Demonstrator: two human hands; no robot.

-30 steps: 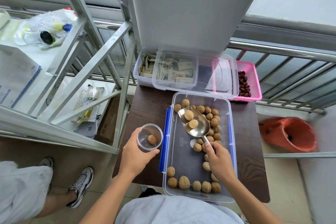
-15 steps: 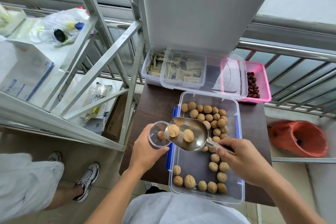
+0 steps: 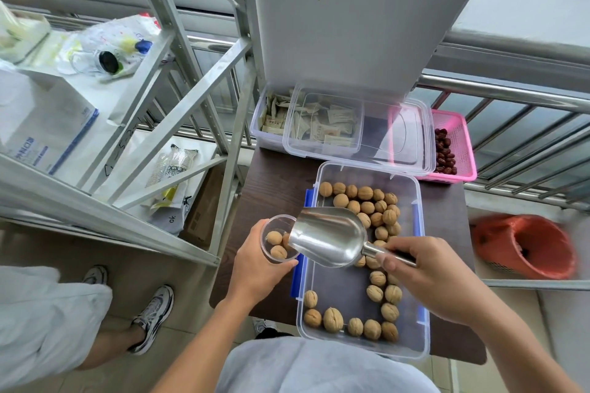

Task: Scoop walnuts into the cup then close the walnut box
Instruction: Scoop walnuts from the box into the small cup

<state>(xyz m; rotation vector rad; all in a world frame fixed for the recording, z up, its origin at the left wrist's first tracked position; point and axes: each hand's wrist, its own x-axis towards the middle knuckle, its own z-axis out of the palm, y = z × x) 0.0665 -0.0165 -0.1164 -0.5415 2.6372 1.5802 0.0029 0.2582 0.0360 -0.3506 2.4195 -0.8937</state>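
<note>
The clear walnut box [image 3: 415, 265] with blue side latches lies open on a dark wooden table [image 3: 274, 175], with several walnuts [image 3: 367, 207] in it. My left hand [image 3: 255, 268] holds a small clear cup [image 3: 271, 234] just left of the box; three walnuts show inside it. My right hand [image 3: 427, 271] grips the handle of a metal scoop [image 3: 329, 238], tipped over with its mouth at the cup's rim. The box's clear lid [image 3: 412, 134] rests across the containers behind.
Behind the walnut box stand a clear box of sachets [image 3: 274, 118] and a pink basket of red dates [image 3: 453, 147]. A metal rack [image 3: 178, 80] rises at left. A person's leg and sneakers [image 3: 150, 319] are on the floor at left, an orange basket [image 3: 526, 246] at right.
The scoop rose out of the box with two walnuts, swung left to the cup and tipped over. The cup held one walnut before and now holds three.
</note>
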